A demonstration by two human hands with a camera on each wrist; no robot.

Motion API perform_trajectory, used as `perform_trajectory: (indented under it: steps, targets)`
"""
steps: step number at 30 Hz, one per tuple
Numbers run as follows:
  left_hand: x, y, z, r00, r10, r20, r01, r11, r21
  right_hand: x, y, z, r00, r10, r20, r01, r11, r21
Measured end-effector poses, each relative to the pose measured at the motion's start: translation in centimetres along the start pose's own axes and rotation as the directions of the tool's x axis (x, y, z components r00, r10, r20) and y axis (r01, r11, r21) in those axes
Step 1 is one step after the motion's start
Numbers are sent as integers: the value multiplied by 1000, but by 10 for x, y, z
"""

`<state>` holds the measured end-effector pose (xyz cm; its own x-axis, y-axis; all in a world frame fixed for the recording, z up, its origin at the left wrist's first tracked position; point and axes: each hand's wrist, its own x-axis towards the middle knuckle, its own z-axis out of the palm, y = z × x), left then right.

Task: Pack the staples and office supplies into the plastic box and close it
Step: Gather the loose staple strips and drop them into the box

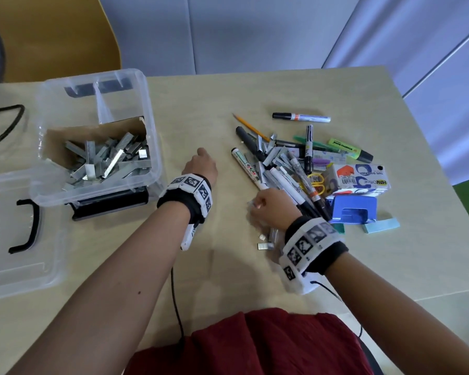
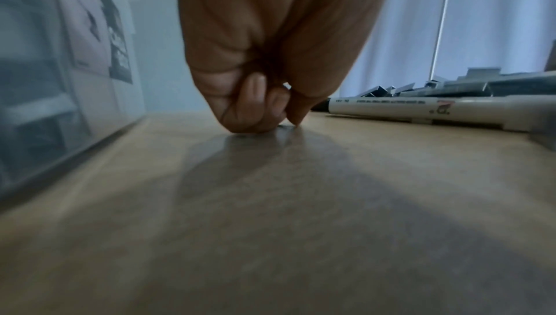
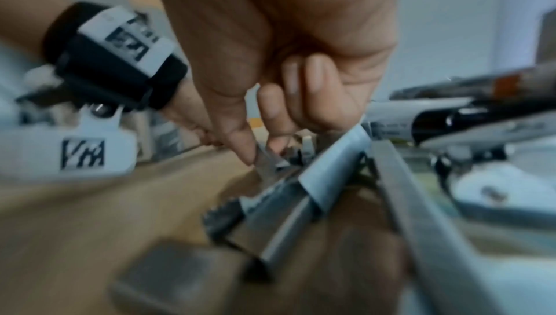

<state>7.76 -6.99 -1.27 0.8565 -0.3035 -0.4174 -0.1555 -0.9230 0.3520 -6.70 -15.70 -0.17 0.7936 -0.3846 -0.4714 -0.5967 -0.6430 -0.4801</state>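
The clear plastic box point(image 1: 155, 147) stands open at the left, with a heap of staple strips point(image 1: 109, 161) inside a cardboard liner. My left hand point(image 1: 201, 163) is on the table between the box and the pile; in the left wrist view its curled fingertips point(image 2: 256, 115) touch the table and a small shiny staple bit point(image 2: 287, 86) shows between them. My right hand point(image 1: 268, 204) is at the near edge of the pile of markers and loose staples point(image 1: 271, 155). Its thumb and forefinger point(image 3: 240, 144) pinch a staple strip point(image 3: 267, 165).
The box's lid point(image 1: 11, 239) with a black handle lies at the near left. In the pile are a blue hole punch point(image 1: 352, 209), a tape dispenser carton point(image 1: 360, 177), a green highlighter point(image 1: 349, 150), yellow scissors point(image 1: 316, 182) and sticky notes point(image 1: 382, 226). Small staple bits point(image 1: 266, 244) lie by my right wrist.
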Motion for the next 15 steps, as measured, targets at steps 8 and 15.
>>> perform_trajectory:
  steps: [8, 15]
  targets:
    - [-7, -13, 0, 934, 81, 348, 334, 149, -931, -3, 8, -28, 978, -45, 203, -203, 2, 979]
    - [-22, -7, 1, 933, 207, 296, 259, 190, -947, 9, 15, -30, 984, -68, 163, -142, 244, 959]
